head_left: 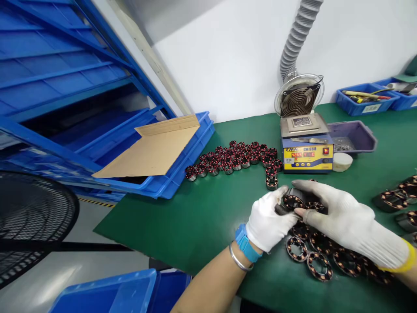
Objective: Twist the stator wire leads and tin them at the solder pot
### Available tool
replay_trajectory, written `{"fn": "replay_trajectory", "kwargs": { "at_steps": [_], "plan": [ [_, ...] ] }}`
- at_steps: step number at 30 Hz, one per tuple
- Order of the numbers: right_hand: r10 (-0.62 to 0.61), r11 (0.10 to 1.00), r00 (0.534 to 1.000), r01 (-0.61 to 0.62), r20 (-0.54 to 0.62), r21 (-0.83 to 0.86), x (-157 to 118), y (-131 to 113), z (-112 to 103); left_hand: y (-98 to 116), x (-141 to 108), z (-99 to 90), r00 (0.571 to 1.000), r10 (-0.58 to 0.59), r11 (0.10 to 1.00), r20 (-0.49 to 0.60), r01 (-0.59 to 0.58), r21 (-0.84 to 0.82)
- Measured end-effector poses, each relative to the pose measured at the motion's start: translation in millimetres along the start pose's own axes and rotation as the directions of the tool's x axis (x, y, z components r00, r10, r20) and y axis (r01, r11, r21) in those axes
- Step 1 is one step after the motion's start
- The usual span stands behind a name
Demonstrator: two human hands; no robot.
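My left hand (269, 221), in a white glove, is closed on the near left side of a ring-shaped motor stator (293, 201) with copper spots round its rim. My right hand (347, 219), in a knitted glove with dirty fingertips, grips the same stator from the right, its bare thumb tip at the rim. More dark rings show under the right fingers; whether that hand holds them too I cannot tell. Below both hands, several stators (319, 266) lie on the green tabletop (208, 230), partly hidden by my right hand and wrist.
A group of red-topped stators (228, 158) stands left of a solder pot (308, 154) with a fan (298, 102). More stators (391, 201) are at right. A purple bin (358, 134), blue tool trays (366, 99), a blue crate (176, 182) with cardboard (156, 152), and a floor fan (32, 217) surround the table.
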State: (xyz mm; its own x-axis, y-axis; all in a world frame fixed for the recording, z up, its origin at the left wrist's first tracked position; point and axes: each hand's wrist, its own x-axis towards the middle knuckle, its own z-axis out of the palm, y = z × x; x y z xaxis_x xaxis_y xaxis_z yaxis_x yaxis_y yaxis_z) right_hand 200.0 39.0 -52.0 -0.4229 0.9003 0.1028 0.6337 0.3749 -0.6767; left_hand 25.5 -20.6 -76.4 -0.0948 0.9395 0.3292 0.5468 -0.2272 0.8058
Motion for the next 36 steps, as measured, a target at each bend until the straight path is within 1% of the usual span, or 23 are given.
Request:
{"fn": "replay_trajectory", "kwargs": {
  "at_steps": [2, 4, 5, 7, 9, 10, 11, 12, 14, 15, 16, 17, 18, 19, 20, 22, 23, 26, 28, 29, 31, 34, 36],
  "plan": [
    [-0.084, 0.994, 0.995, 0.080, -0.051, -0.068, -1.2, -1.8, -0.7, 0.8, 1.0, -0.8, 0.992, -0.109, 0.994, 0.070, 0.111, -0.015],
    [-0.129, 0.988, 0.988, 0.121, -0.083, -0.101, -1.5, -1.2, -1.4, 0.9, 2.5, -0.8, 0.974, -0.194, 0.974, 0.116, 0.206, -0.098],
    [-0.121, 0.988, 0.989, 0.112, -0.081, -0.108, -1.1, 0.6, -1.8, 0.9, 3.2, -0.9, 0.966, -0.223, 0.957, 0.130, 0.242, -0.161],
    [-0.075, 0.994, 0.996, 0.070, -0.044, -0.088, 0.4, 6.6, -2.9, 1.8, 4.6, -2.8, 0.944, -0.262, 0.900, 0.198, 0.314, -0.303],
    [-0.035, 0.999, 0.999, 0.035, 0.002, -0.032, 3.0, 13.9, -4.6, 3.6, 6.0, -8.1, 0.917, -0.286, 0.816, 0.278, 0.385, -0.432],
    [-0.024, 1.000, 1.000, 0.024, 0.018, -0.002, 4.4, 17.0, -5.7, 4.5, 7.0, -12.0, 0.908, -0.292, 0.769, 0.299, 0.409, -0.492],
    [-0.015, 1.000, 1.000, 0.014, 0.022, 0.026, 5.9, 19.2, -6.9, 5.1, 8.2, -16.3, 0.911, -0.292, 0.723, 0.290, 0.409, -0.557],
    [-0.005, 0.999, 1.000, 0.004, 0.020, 0.050, 7.1, 20.3, -8.1, 5.1, 9.7, -20.6, 0.924, -0.294, 0.682, 0.244, 0.382, -0.623],
    [0.005, 0.994, 1.000, -0.007, 0.020, 0.109, 8.9, 19.5, -10.3, 2.9, 13.2, -26.9, 0.946, -0.316, 0.625, 0.065, 0.260, -0.736],
    [0.002, 0.988, 1.000, -0.006, 0.028, 0.153, 9.5, 18.1, -11.1, 0.8, 14.7, -28.2, 0.945, -0.328, 0.612, -0.019, 0.197, -0.766],
    [-0.001, 0.979, 0.999, -0.007, 0.042, 0.202, 9.9, 16.4, -11.7, -1.6, 15.7, -28.1, 0.941, -0.332, 0.610, -0.071, 0.157, -0.777],
    [0.002, 0.970, 0.998, -0.016, 0.058, 0.244, 10.2, 14.9, -11.9, -4.2, 16.0, -26.6, 0.943, -0.325, 0.611, -0.068, 0.154, -0.776],
    [0.010, 0.961, 0.997, -0.030, 0.074, 0.276, 10.6, 13.9, -12.0, -6.6, 15.6, -23.9, 0.951, -0.308, 0.608, -0.017, 0.183, -0.772],
    [0.021, 0.953, 0.996, -0.047, 0.091, 0.299, 11.2, 13.4, -11.8, -8.6, 14.4, -20.6, 0.957, -0.281, 0.600, 0.068, 0.230, -0.766],
    [0.034, 0.946, 0.994, -0.066, 0.105, 0.318, 11.8, 13.7, -11.6, -9.9, 12.7, -17.0, 0.952, -0.256, 0.587, 0.166, 0.289, -0.756],
    [0.052, 0.922, 0.990, -0.099, 0.134, 0.374, 13.5, 16.0, -10.7, -10.5, 9.1, -10.7, 0.918, -0.224, 0.562, 0.329, 0.397, -0.726],
    [0.058, 0.904, 0.986, -0.118, 0.155, 0.411, 14.4, 17.7, -10.2, -9.7, 7.9, -8.7, 0.896, -0.222, 0.557, 0.385, 0.441, -0.704],
    [0.087, 0.834, 0.962, -0.212, 0.259, 0.510, 16.3, 22.7, -8.5, -4.9, 7.6, -7.9, 0.839, -0.247, 0.575, 0.486, 0.530, -0.623],
    [0.100, 0.793, 0.942, -0.270, 0.320, 0.546, 16.8, 25.0, -7.1, -1.1, 9.6, -9.8, 0.815, -0.271, 0.589, 0.511, 0.561, -0.582],
    [0.103, 0.777, 0.937, -0.284, 0.333, 0.561, 17.0, 25.9, -6.3, 0.6, 10.6, -10.6, 0.811, -0.278, 0.597, 0.514, 0.565, -0.569],
    [0.111, 0.761, 0.936, -0.297, 0.335, 0.577, 17.2, 26.9, -4.7, 3.5, 12.0, -10.7, 0.815, -0.288, 0.625, 0.503, 0.558, -0.546],
    [0.129, 0.747, 0.936, -0.309, 0.328, 0.589, 17.1, 26.8, -1.9, 5.7, 11.4, -6.1, 0.836, -0.311, 0.685, 0.453, 0.527, -0.502],
    [0.136, 0.742, 0.938, -0.309, 0.318, 0.594, 16.5, 25.2, -0.4, 5.8, 10.1, -1.6, 0.834, -0.323, 0.687, 0.446, 0.531, -0.495]
  ]
}}
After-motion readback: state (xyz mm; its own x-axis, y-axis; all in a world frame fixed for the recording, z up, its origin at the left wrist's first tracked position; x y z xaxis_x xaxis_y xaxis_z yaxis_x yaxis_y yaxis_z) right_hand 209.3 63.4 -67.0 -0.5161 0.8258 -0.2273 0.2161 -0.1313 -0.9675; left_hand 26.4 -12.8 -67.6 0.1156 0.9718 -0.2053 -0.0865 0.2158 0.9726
